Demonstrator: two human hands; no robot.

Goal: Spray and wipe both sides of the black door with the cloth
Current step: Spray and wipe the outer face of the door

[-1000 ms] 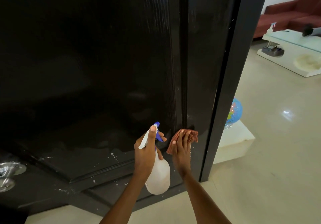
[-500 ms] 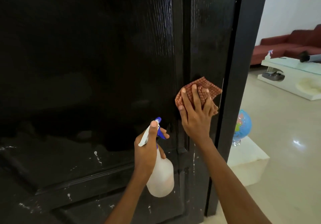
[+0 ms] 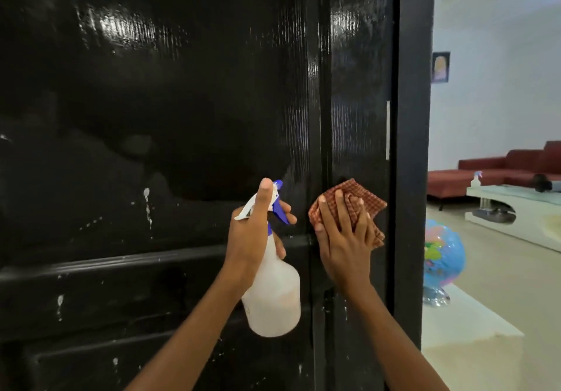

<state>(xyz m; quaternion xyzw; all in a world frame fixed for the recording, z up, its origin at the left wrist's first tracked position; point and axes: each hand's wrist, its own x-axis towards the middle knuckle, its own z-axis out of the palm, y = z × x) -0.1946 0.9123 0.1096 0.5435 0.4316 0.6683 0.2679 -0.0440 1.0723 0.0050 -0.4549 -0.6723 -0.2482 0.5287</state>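
The glossy black door (image 3: pixel 182 117) fills most of the view, with white specks on its lower panels. My left hand (image 3: pixel 252 233) grips the neck of a white spray bottle (image 3: pixel 274 296) with a blue trigger, held just in front of the door. My right hand (image 3: pixel 343 239) presses a red-checked cloth (image 3: pixel 356 198) flat against the door's right stile, fingers spread over it. The door's edge (image 3: pixel 411 178) stands just right of the cloth.
Through the opening on the right are a blue globe (image 3: pixel 443 257) on a white low platform (image 3: pixel 467 321), a white coffee table (image 3: pixel 516 208) with another spray bottle (image 3: pixel 475 179), and a red sofa (image 3: pixel 501 169). Beige tiled floor lies beyond.
My right hand moved the cloth up the door's right stile from near the bottom; my view rose with it. The left hand kept hold of the bottle.
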